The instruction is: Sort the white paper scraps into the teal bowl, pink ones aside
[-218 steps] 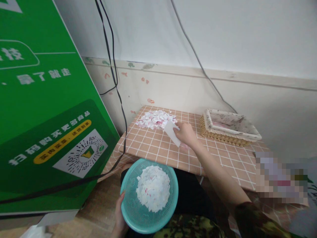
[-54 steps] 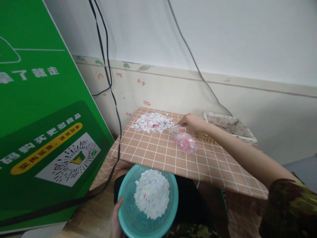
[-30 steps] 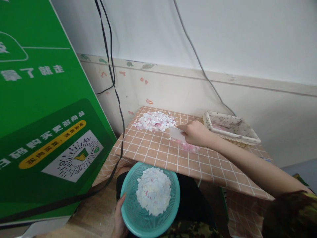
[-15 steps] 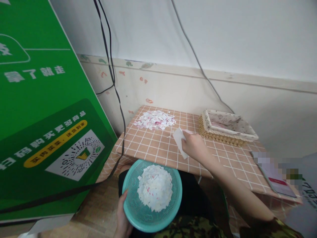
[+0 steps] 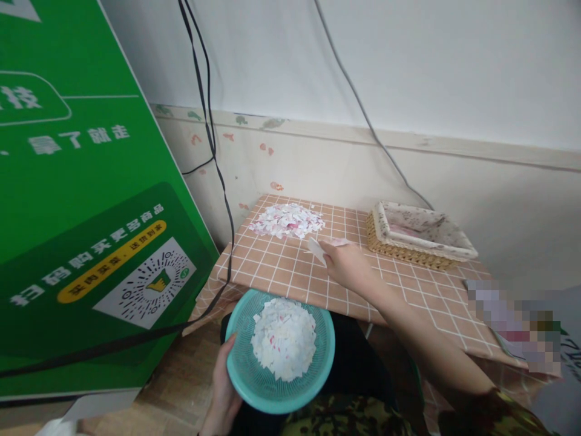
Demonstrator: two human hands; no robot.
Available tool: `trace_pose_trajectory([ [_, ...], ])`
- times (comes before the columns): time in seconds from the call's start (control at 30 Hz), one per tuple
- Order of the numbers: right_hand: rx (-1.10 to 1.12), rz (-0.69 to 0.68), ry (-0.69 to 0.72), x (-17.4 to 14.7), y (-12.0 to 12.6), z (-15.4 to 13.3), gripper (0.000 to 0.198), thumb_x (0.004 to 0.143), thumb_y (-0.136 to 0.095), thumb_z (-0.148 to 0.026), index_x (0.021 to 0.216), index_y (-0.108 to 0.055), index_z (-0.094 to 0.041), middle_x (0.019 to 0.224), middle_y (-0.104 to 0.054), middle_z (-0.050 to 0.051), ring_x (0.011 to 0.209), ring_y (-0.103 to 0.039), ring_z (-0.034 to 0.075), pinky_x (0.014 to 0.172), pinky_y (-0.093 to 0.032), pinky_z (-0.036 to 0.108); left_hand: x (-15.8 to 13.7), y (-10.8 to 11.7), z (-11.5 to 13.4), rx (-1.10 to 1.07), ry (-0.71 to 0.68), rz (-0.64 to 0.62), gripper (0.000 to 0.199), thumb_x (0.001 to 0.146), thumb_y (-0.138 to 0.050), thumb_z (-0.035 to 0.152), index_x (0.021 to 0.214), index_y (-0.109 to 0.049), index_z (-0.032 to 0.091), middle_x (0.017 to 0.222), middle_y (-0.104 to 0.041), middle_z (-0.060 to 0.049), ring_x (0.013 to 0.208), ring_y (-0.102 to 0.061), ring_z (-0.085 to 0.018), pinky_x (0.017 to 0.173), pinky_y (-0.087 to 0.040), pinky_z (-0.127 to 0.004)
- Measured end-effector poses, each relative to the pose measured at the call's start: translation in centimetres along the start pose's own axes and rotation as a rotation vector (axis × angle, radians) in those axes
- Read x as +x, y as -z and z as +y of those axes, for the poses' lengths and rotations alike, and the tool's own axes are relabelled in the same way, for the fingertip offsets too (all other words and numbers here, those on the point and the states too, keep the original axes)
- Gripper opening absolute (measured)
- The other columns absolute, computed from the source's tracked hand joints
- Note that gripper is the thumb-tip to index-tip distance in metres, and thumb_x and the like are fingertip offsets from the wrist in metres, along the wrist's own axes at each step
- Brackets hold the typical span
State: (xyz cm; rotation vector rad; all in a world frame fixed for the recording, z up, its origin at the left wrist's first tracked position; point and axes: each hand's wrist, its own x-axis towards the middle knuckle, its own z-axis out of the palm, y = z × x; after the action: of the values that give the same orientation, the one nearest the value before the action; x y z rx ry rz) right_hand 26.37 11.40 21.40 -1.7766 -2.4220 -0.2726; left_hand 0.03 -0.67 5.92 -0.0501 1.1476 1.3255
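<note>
My left hand [image 5: 226, 369] grips the left rim of a teal plastic colander [image 5: 245, 387], which sits over my lap below the table edge. A mound of small white paper scraps [image 5: 284, 339], some with pink marks, lies inside it. My right hand [image 5: 347, 261] is closed on a white piece of paper [image 5: 318, 250] just above the tabletop, its fingers partly hidden behind the hand. Beyond it, to the left, a flat pile of white and pink paper scraps [image 5: 290, 221] is spread on the table.
A brown checked cloth covers the table [image 5: 272, 266]. At its back right stands a wicker basket [image 5: 413, 251] with a patterned lining. A blurred flat item [image 5: 490, 309] lies at the right edge. A black cable [image 5: 227, 224] hangs before the green panel [image 5: 91, 169].
My right hand has moved slightly left with the paper, which now shows a narrower face. The left hand keeps hold of the colander. The view has shifted a little.
</note>
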Motion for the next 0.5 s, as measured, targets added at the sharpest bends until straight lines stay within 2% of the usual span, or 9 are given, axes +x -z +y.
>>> trace_pose_trajectory([
  [0.13,0.02,0.016,0.114,-0.5,0.6,-0.4,0.039,0.082,-0.043,-0.017,0.115,-0.06,-0.025,0.073,-0.067,0.007,0.068,-0.057,0.019,0.06,-0.033,0.029,0.0,-0.4,0.7,-0.017,0.011,-0.04,0.023,0.071,-0.062,0.025,0.089,-0.071,0.013,0.077,-0.074,-0.008,0.077,-0.068,-0.026,0.084,-0.05,-0.041],
  [0.37,0.016,0.044,0.042,-0.3,-0.5,-1.5,0.051,0.082,-0.042,-0.015,0.131,-0.048,-0.028,0.074,-0.068,0.005,0.062,-0.058,0.017,0.054,-0.031,0.028,-0.5,-0.9,1.4,-0.029,0.01,-0.064,0.024,0.071,-0.063,0.024,0.091,-0.069,0.012,0.083,-0.074,-0.009,0.084,-0.068,-0.026,0.085,-0.049,-0.04],
  [0.5,0.147,-0.007,0.145,-0.9,-1.5,-2.7,0.055,0.082,-0.044,-0.012,0.135,-0.043,-0.027,0.089,-0.07,0.006,0.066,-0.06,0.016,0.054,-0.036,0.027,-0.6,-1.1,1.7,-0.021,0.018,-0.085,0.028,0.072,-0.065,0.028,0.092,-0.069,0.011,0.083,-0.074,-0.01,0.085,-0.068,-0.027,0.085,-0.049,-0.042],
])
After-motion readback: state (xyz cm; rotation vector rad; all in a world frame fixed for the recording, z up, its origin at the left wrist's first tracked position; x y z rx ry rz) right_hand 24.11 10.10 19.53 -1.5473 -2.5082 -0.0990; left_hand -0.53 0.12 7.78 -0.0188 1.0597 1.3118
